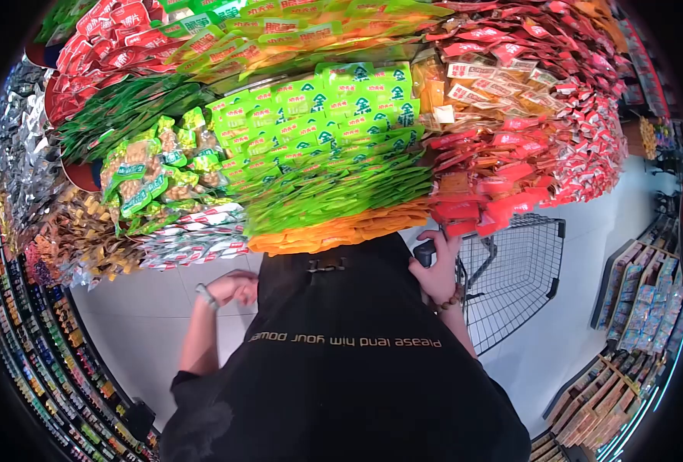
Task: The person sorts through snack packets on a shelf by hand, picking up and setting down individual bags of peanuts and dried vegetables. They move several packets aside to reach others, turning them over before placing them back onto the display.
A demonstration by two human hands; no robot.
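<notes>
My right hand (437, 269) is wrapped round the black handle (424, 252) of a wire shopping cart (510, 281), which stands at my right side. A beaded bracelet circles that wrist. On the other side, my left hand (235, 288) hangs beside my black shirt, fingers loosely curled, with nothing visible in them. A light band is on the left wrist. Just ahead of both hands rises a display of packaged snacks, with green packets (333, 154) stacked in the middle above orange packets (341, 228).
Red packets (510, 165) fill the display's right side; clear bags of nuts (145, 165) and dark green packets (126, 115) lie left. Curved shelves (41, 354) line the far left. Boxed goods stand on racks (641, 292) at right. Pale tiled floor (141, 316) shows around me.
</notes>
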